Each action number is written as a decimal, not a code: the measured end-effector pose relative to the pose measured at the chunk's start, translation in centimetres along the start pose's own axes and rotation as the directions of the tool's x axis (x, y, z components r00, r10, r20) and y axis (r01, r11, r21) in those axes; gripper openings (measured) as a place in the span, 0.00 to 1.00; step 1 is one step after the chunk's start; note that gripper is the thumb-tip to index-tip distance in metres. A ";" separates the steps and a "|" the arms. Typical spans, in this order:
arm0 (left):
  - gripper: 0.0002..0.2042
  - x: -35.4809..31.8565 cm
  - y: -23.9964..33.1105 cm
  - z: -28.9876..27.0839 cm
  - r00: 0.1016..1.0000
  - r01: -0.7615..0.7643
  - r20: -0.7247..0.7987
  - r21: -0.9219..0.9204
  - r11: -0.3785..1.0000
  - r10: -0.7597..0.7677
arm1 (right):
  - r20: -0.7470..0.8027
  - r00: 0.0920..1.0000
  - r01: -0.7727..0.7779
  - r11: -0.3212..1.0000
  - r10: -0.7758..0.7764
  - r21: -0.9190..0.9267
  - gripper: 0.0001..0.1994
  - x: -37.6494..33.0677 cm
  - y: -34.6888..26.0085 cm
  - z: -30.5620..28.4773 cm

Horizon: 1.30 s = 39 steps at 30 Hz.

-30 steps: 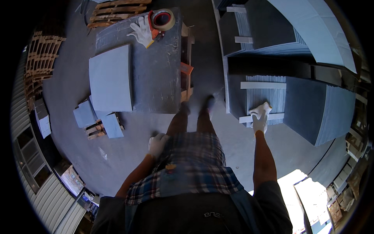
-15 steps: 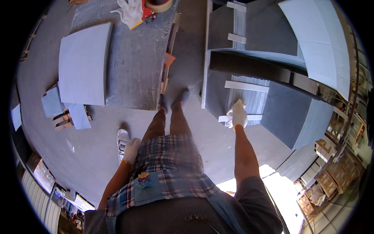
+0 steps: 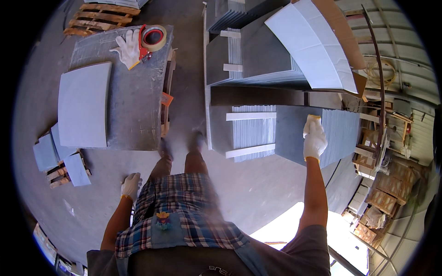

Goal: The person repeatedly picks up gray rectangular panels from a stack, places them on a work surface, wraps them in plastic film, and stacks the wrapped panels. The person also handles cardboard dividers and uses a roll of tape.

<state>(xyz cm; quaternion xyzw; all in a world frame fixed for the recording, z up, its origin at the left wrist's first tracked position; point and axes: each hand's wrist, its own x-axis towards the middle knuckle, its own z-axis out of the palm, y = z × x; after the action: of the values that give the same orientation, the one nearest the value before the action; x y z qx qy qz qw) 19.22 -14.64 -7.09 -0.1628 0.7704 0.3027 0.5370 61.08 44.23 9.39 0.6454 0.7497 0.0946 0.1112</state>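
Observation:
I stand on a grey concrete floor, both hands in white work gloves. My right hand (image 3: pixel 314 136) reaches out over a large grey tile (image 3: pixel 294 133) that leans on a stack of ribbed grey tiles (image 3: pixel 251 131); its fingers rest at the tile's upper edge. My left hand (image 3: pixel 130 185) hangs beside my hip, fingers loosely curled, holding nothing. To the left a grey slab table (image 3: pixel 133 92) carries a light grey tile (image 3: pixel 83 106), a spare white glove (image 3: pixel 126 46) and a tape dispenser with a tan roll (image 3: pixel 153 37).
More stacked grey tiles and a white board (image 3: pixel 317 50) lean behind the right stack. Small grey tile offcuts (image 3: pixel 60 156) lie on the floor at left. Wooden pallets (image 3: pixel 101 18) sit at the far left top. Crates and cluttered shelving (image 3: pixel 386 184) line the right side.
My right hand has moved further right and up along the leaning tile. My left hand has stayed by my hip. My view has swung, bringing the slab table and tape into sight.

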 end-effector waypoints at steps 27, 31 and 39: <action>0.20 -4.2 -3.3 17.6 0.996 -0.090 -0.007 0.111 0.990 0.091 | 0.246 0.643 0.690 0.409 -0.726 -0.597 0.34 9.9 0.1 7.8; 0.18 -7.0 -0.9 18.0 0.991 -0.066 -0.110 0.079 0.995 0.074 | 0.275 0.584 0.721 0.332 -0.764 -0.609 0.35 9.0 -2.4 16.2; 0.18 -7.4 -3.6 16.3 0.995 -0.033 -0.092 0.071 0.997 0.040 | 0.507 0.365 0.877 0.105 -0.781 -0.469 0.23 -2.1 5.6 24.5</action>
<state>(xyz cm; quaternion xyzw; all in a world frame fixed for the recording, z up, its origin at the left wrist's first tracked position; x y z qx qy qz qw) 35.96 -7.47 -5.23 -0.1438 0.8075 0.2777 0.5002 73.75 42.96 -12.42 0.0235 0.8744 0.2403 0.4208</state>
